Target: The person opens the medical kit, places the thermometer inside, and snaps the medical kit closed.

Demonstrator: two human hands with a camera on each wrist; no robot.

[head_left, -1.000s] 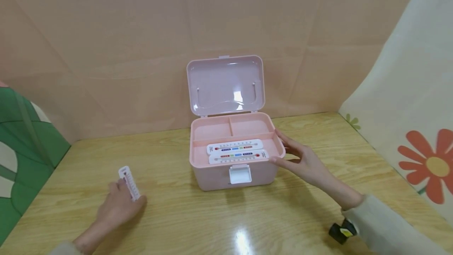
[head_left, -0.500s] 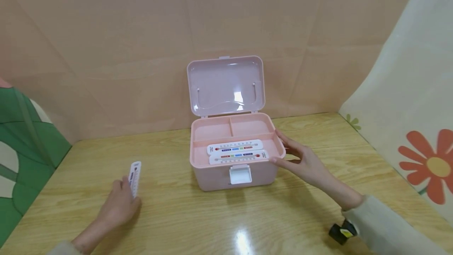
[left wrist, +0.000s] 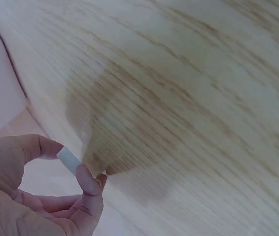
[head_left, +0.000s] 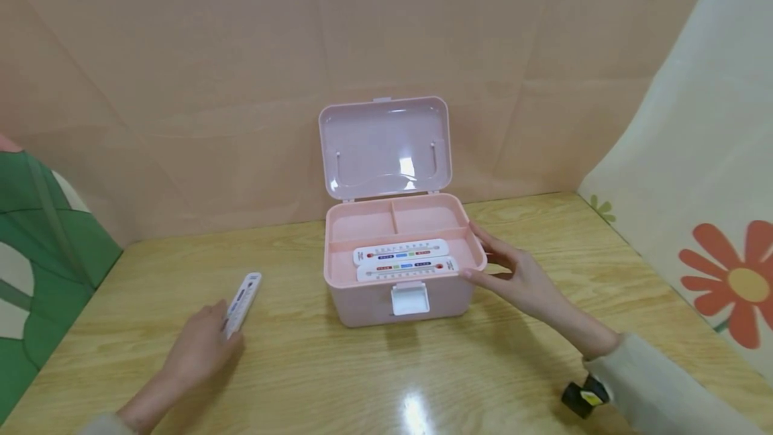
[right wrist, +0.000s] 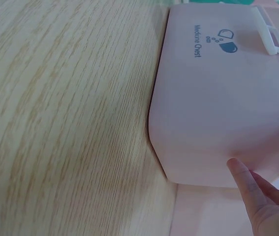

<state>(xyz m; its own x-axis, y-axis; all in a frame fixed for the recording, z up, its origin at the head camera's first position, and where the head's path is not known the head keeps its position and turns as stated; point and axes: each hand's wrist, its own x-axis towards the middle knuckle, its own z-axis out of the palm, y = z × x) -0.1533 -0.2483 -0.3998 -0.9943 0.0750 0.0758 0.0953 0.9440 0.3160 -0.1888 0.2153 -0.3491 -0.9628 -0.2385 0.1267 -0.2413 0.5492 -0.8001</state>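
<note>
My left hand pinches a white strip thermometer over the left part of the table; its far end points away and to the right. In the left wrist view the thermometer shows edge-on between thumb and fingers. A pink medicine chest stands mid-table with its lid raised. Two more thermometers lie side by side in the front compartment of its tray. My right hand holds the chest's right end, thumb at the front corner and fingers along the side. The right wrist view shows that thumb against the wall.
The raised lid leans back close to the beige cloth backdrop. Two rear compartments of the tray hold nothing visible. A black strap piece hangs by the right sleeve. A flowered cloth borders the table's right.
My left hand has turned the thermometer, so its far end has swung from leaning left to leaning right. The right hand and the chest have stayed in place.
</note>
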